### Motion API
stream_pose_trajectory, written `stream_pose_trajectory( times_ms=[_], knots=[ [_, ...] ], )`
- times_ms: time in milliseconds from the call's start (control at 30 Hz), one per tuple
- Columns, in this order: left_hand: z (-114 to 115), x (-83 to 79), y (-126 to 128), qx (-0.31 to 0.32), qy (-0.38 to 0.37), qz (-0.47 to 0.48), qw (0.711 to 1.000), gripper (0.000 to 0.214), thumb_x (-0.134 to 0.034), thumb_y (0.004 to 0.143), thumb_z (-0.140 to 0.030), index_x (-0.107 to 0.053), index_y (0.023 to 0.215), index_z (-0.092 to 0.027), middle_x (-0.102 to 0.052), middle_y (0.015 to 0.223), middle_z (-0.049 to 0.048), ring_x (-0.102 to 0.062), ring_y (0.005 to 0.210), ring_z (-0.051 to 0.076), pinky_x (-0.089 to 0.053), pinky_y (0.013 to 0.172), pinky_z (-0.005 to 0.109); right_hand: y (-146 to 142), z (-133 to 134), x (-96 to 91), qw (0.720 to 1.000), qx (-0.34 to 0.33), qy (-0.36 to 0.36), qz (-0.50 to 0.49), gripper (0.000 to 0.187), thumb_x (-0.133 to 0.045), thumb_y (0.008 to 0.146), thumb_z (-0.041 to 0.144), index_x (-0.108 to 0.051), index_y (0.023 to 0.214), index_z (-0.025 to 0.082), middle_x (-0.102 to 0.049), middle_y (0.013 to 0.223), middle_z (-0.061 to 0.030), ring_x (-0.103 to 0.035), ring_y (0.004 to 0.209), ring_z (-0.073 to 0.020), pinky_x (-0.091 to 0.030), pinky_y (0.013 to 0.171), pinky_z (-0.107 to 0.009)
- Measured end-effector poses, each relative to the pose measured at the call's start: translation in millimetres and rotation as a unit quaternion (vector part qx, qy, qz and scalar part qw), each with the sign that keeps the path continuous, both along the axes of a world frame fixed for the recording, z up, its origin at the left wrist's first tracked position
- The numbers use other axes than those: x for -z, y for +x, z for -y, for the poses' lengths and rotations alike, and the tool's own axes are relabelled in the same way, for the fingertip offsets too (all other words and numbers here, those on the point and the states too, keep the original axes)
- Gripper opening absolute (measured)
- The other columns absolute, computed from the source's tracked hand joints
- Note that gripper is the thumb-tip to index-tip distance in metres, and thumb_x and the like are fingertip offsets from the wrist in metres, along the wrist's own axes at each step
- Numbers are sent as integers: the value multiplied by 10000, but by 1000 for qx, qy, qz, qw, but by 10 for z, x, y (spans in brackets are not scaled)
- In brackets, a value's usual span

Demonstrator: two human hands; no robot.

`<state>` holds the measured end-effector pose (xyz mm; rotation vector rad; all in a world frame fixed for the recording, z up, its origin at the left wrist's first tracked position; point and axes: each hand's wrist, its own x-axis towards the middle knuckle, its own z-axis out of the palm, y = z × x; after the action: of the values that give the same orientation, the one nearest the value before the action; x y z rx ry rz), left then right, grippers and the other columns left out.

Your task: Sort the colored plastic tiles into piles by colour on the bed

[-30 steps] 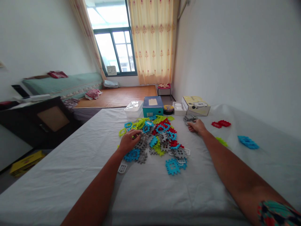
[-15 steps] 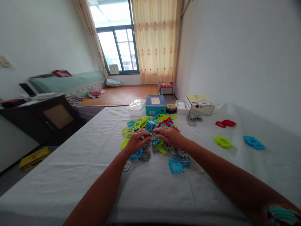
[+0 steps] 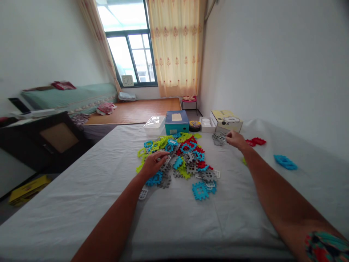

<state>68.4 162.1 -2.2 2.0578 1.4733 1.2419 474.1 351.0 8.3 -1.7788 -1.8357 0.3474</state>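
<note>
White-clothed table (image 3: 81, 203) carried a heap of coloured tiles (image 3: 188, 157); window (image 3: 131, 58) and curtain (image 3: 174, 47) stood beyond. Fingers of left hand (image 3: 152, 164) curled on the heap, those of right hand (image 3: 236, 140) touched grey tiles (image 3: 219, 138) by a yellow box (image 3: 227, 122); grasps unclear.

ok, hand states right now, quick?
Left hand: curled over the mixed tile pile; grip cannot be told.
Right hand: fingertips at the gray tile stack; grip cannot be told.

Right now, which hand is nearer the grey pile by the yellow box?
Right. The right hand is at the grey pile; the left hand rests on the mixed pile, farther off.
</note>
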Motion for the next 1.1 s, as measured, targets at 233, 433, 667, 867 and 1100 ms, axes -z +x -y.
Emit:
stream_pose_trajectory(
  times_ms=[233, 433, 667, 867, 1100],
  knots=[
    [-28, 30, -8, 3, 22, -29, 999, 232, -596, 875, -344, -730, 1013, -214, -740, 933, 49, -689, 830, 178, -552, 676, 255, 378, -142, 284, 982, 94, -163, 15, 180, -573, 825, 246, -670, 781, 100, -647, 575, -89, -579, 494, -167, -405, 497, -251],
    [-15, 6, -23, -10, 21, -36, 999, 236, -581, 878, -341, -728, 1008, -211, -743, 968, 48, -691, 860, 184, -550, 671, 249, 427, -210, 350, 991, 22, -98, 85, 470, -772, 699, 393, -671, 1058, 106, -711, 997, -153, -669, 796, -223, -469, 653, -264],
    [-27, 54, -47, -31, 22, -134, 990, 266, -507, 920, -355, -713, 1043, -239, -723, 1009, 31, -668, 899, 169, -538, 769, 272, 270, -234, 542, 989, 13, -3, 146, 474, -680, 790, 436, -651, 1132, 109, -644, 1130, -176, -607, 1055, -287, -455, 861, -338],
    [43, -6, -85, -45, -20, -286, 957, 320, -566, 869, -487, -685, 1073, -270, -682, 1072, 35, -609, 1061, 233, -484, 915, 351, 5, -156, 446, 982, 19, 68, 178, 415, -563, 870, 432, -606, 1169, 148, -555, 1202, -167, -607, 993, -256, -465, 812, -345],
    [80, -48, -177, -33, -115, -294, 948, 453, -690, 745, -434, -645, 1142, -220, -623, 1098, 77, -625, 980, 248, -491, 892, 365, -437, 47, 252, 972, -109, 156, 139, 256, -560, 863, 299, -639, 1071, 172, -601, 1110, -126, -592, 1021, -241, -478, 845, -331]
  ],
)
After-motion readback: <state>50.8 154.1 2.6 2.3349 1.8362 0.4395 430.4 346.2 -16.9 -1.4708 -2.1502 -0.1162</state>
